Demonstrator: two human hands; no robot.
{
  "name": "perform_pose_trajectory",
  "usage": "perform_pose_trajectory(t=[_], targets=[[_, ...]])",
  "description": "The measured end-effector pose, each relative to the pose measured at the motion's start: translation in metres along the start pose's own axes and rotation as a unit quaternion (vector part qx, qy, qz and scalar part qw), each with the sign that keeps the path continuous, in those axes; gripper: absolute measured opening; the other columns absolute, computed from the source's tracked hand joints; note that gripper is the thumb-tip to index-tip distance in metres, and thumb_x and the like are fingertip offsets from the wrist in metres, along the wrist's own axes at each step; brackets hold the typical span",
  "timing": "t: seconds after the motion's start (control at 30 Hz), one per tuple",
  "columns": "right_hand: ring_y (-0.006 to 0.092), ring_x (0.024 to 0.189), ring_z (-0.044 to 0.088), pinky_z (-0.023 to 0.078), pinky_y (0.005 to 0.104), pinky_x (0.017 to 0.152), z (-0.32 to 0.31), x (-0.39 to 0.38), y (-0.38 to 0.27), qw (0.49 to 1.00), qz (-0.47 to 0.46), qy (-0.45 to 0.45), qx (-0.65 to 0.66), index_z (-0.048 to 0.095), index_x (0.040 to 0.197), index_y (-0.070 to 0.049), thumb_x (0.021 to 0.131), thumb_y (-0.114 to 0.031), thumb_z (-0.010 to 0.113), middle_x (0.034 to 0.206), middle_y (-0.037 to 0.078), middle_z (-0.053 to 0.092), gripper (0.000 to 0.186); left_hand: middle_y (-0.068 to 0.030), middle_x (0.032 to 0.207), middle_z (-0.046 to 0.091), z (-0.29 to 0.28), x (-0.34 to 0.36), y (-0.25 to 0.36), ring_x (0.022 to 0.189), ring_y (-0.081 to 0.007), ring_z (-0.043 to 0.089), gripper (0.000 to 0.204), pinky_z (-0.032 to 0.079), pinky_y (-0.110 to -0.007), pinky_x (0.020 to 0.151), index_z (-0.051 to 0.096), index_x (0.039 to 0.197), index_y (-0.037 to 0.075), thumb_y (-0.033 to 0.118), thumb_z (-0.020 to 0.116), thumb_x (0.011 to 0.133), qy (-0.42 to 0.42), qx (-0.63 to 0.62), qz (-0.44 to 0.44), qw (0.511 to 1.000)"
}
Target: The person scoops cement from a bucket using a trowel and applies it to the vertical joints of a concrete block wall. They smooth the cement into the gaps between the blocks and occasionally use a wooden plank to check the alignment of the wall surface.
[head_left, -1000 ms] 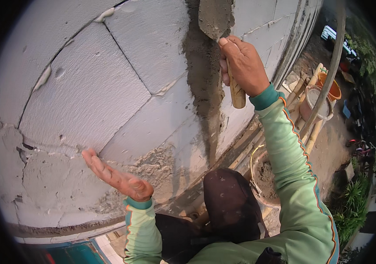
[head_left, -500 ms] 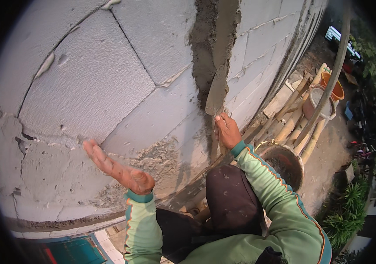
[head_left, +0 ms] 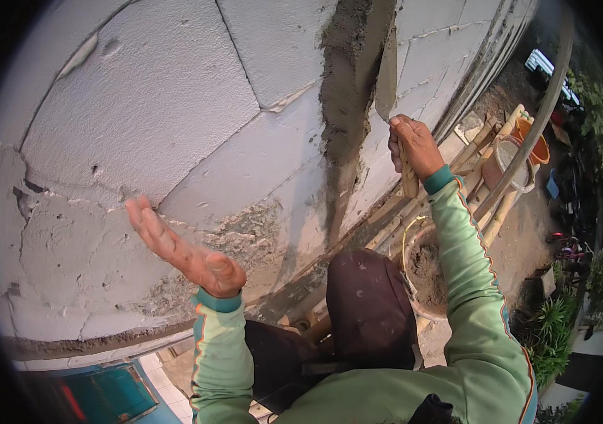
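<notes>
My right hand is closed around the wooden handle of a trowel. The trowel's blade points up and away along the right edge of a vertical strip of wet grey mortar on the wall. My left hand is open, its fingers stretched toward the pale block wall. Its fingertips are at the lower edge of a large block, by the rougher plastered part; I cannot tell whether they touch it. Both forearms are in green sleeves.
A bucket of mortar stands right of my knee. Farther right, a pinkish bucket and an orange bucket stand by bamboo poles. A long pole slants across the right side. Below left is a teal-framed opening.
My right hand and the trowel have moved right and farther up, from the lower part of the mortar strip to its right edge. My left hand has barely shifted and stays open.
</notes>
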State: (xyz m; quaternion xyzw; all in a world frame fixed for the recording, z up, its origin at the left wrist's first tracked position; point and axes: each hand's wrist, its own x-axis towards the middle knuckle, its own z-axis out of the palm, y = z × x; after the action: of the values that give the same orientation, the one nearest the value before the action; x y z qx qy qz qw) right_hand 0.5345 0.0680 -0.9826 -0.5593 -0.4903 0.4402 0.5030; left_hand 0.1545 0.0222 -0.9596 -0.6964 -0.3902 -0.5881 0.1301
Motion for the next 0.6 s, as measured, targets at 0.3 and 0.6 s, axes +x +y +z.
perform_pose_trajectory(t=[0.3,0.6], targets=[[0.0166,0.043,0.052,0.044,0.0323,0.042,0.056,-0.029,0.06,0.995,0.033,-0.025,0.095,0.048,0.082,-0.006,0.106,-0.036,0.048,0.064,0.005,0.051,0.038,-0.0278,0.162,0.019,-0.002,-0.001,0.003,0.154,-0.0407,0.014,0.092,0.015,-0.057,0.124,0.024,0.155,-0.005,0.069,0.032,0.1,-0.012,0.002,0.005,1.0],[0.0159,0.051,0.051,0.047,0.032,0.049,0.112,-0.029,0.166,0.966,0.082,0.033,0.245,0.052,0.09,-0.008,0.104,-0.041,0.052,0.07,0.004,0.051,0.036,-0.0274,0.162,0.021,-0.003,-0.001,0.0,0.154,-0.0408,0.014,0.089,0.013,-0.055,0.125,0.022,0.155,-0.007,0.065,0.029,0.102,-0.026,0.037,0.029,0.999]])
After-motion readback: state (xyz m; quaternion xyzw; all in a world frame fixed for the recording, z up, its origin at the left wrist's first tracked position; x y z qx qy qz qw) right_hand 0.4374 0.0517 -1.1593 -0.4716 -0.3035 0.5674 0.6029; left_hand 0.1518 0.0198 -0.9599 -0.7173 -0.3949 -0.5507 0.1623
